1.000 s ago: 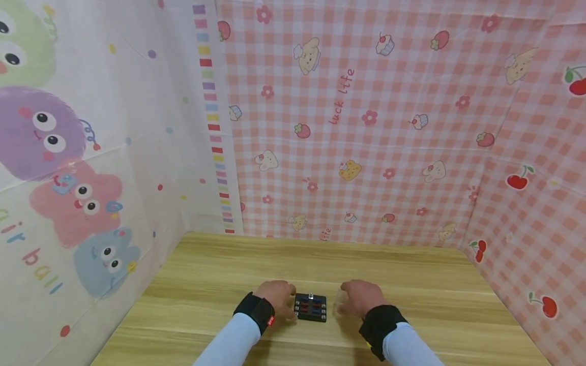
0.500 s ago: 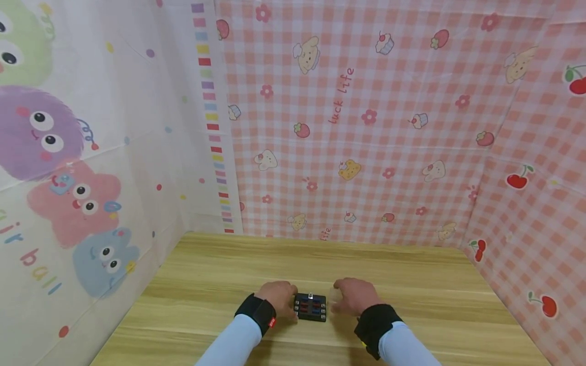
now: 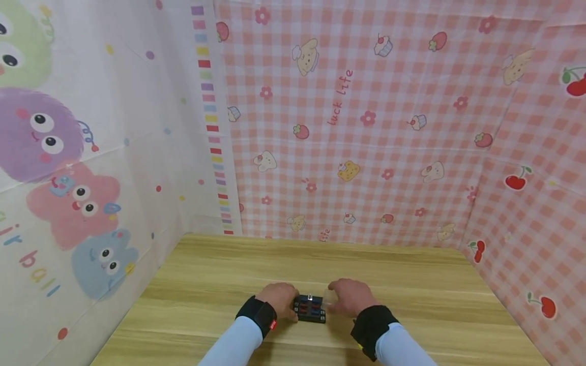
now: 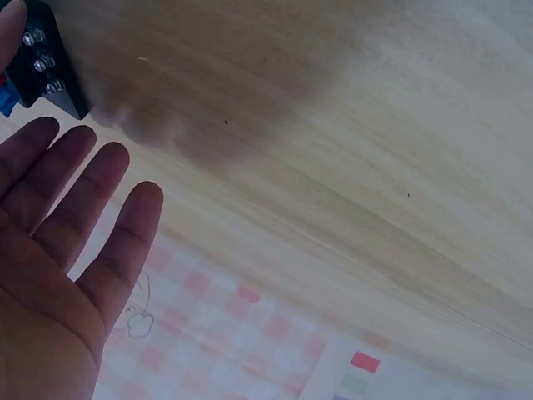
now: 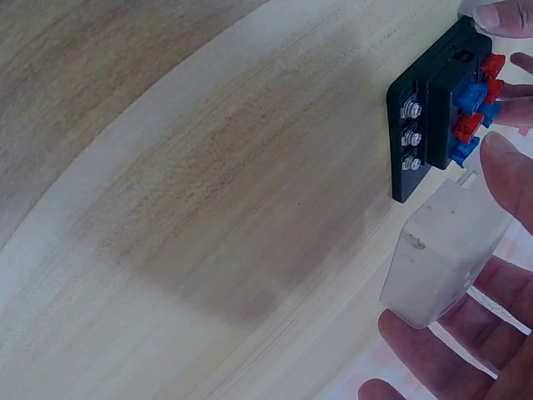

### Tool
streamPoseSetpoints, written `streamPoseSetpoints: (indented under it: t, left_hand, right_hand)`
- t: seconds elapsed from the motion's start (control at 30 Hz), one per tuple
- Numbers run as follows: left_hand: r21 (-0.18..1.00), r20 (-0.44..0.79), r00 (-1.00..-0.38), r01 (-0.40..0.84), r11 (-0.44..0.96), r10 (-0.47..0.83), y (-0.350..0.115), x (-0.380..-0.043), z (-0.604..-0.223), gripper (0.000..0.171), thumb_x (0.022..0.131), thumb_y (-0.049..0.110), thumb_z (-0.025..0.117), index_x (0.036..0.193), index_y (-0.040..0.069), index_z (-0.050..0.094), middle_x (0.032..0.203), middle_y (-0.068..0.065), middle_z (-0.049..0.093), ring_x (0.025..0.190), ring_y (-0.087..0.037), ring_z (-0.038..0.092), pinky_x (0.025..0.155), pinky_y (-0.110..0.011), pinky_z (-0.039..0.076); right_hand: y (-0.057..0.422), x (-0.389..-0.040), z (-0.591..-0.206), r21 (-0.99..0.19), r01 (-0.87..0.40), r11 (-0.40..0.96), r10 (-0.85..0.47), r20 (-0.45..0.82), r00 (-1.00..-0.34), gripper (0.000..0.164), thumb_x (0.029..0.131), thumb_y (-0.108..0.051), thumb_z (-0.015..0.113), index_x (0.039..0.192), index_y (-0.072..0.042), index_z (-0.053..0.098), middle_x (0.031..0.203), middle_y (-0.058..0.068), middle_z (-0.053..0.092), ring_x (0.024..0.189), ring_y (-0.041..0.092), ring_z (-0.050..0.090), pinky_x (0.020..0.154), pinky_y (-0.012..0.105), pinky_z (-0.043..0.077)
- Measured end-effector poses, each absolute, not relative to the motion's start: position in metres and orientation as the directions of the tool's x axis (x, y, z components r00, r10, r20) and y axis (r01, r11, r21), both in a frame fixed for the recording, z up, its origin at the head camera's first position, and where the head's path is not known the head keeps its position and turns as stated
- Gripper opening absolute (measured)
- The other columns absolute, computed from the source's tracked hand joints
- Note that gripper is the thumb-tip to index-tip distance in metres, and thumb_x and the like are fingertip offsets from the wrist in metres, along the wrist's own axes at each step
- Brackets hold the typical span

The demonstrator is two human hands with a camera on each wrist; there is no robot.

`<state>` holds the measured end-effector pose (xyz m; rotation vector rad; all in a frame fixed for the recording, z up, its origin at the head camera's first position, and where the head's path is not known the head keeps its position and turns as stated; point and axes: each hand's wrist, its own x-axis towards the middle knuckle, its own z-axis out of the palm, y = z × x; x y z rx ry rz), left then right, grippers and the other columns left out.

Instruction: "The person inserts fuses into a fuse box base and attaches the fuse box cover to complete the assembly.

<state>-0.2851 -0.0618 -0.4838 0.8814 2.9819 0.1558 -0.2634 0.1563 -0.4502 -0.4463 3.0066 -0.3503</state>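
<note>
A black fuse block (image 3: 310, 309) lies on the wooden table, with red and blue blade fuses (image 5: 469, 127) down its middle and silver screw terminals (image 5: 410, 137) along its side. My left hand (image 3: 278, 300) holds the block at its left edge; in the left wrist view the thumb overlaps it and the fingertips lie by its corner. My right hand (image 3: 352, 296) grips a clear plastic cover (image 5: 445, 250) between thumb and fingers. The cover is tilted close beside the block, overlapping its right edge in the head view.
The wooden table (image 3: 220, 264) stretches out around both hands. A pink checked cloth (image 3: 348, 193) hangs behind it and on the right, and a white cartoon cloth (image 3: 151, 213) hangs on the left.
My right hand has moved left with the clear cover, from apart to the fuse block's right edge. My left hand has hardly moved beside the block.
</note>
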Motion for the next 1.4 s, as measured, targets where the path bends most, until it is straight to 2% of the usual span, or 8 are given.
streamPoseSetpoints:
  t: [0.3, 0.8, 0.93, 1.2, 1.4]
  left_hand:
    - [0.1, -0.014, -0.846, 0.53, 0.842, 0.534, -0.062, -0.282, -0.481, 0.038, 0.072, 0.032, 0.089, 0.101, 0.012, 0.076, 0.085, 0.007, 0.068, 0.078, -0.008, 0.057, 0.081, -0.029, 0.049]
    - [0.078, -0.009, -0.836, 0.547, 0.833, 0.549, -0.063, -0.285, -0.487, 0.028, 0.072, 0.034, 0.088, 0.084, 0.013, 0.073, 0.07, 0.01, 0.057, 0.066, -0.008, 0.048, 0.069, -0.027, 0.045]
    - [0.069, -0.005, -0.824, 0.565, 0.822, 0.567, -0.063, -0.284, -0.485, 0.026, 0.072, 0.034, 0.088, 0.08, 0.014, 0.072, 0.068, 0.01, 0.055, 0.064, -0.008, 0.046, 0.066, -0.027, 0.043]
    - [0.082, -0.033, -0.824, 0.562, 0.823, 0.566, -0.063, -0.286, -0.486, 0.026, 0.073, 0.034, 0.087, 0.079, 0.014, 0.072, 0.068, 0.011, 0.054, 0.064, -0.008, 0.046, 0.065, -0.027, 0.041]
    - [0.092, -0.034, -0.823, 0.562, 0.822, 0.567, -0.063, -0.287, -0.487, 0.025, 0.072, 0.033, 0.088, 0.075, 0.016, 0.071, 0.068, 0.011, 0.053, 0.063, -0.008, 0.046, 0.063, -0.027, 0.041]
  right_hand:
    - [0.151, -0.263, -0.45, -0.234, -0.298, 0.925, -0.317, -0.049, -0.947, 0.047, 0.079, -0.033, 0.083, 0.116, -0.008, 0.069, 0.11, 0.011, 0.068, 0.099, 0.029, 0.064, 0.091, 0.05, 0.048]
    - [0.14, -0.261, -0.451, -0.192, -0.342, 0.92, -0.355, -0.035, -0.934, 0.05, 0.078, -0.035, 0.083, 0.117, -0.007, 0.07, 0.105, 0.008, 0.068, 0.093, 0.025, 0.063, 0.087, 0.046, 0.05]
    - [0.138, -0.261, -0.452, -0.19, -0.35, 0.917, -0.361, -0.028, -0.932, 0.05, 0.078, -0.035, 0.083, 0.117, -0.008, 0.07, 0.102, 0.007, 0.067, 0.086, 0.022, 0.061, 0.083, 0.044, 0.05]
    - [0.131, -0.261, -0.452, -0.204, -0.368, 0.907, -0.388, -0.069, -0.919, 0.05, 0.079, -0.036, 0.083, 0.12, -0.011, 0.069, 0.103, 0.005, 0.064, 0.084, 0.018, 0.058, 0.083, 0.043, 0.05]
    - [0.126, -0.262, -0.456, -0.222, -0.385, 0.896, -0.407, -0.063, -0.911, 0.049, 0.078, -0.036, 0.083, 0.118, -0.011, 0.069, 0.098, 0.001, 0.063, 0.081, 0.016, 0.056, 0.08, 0.042, 0.049]
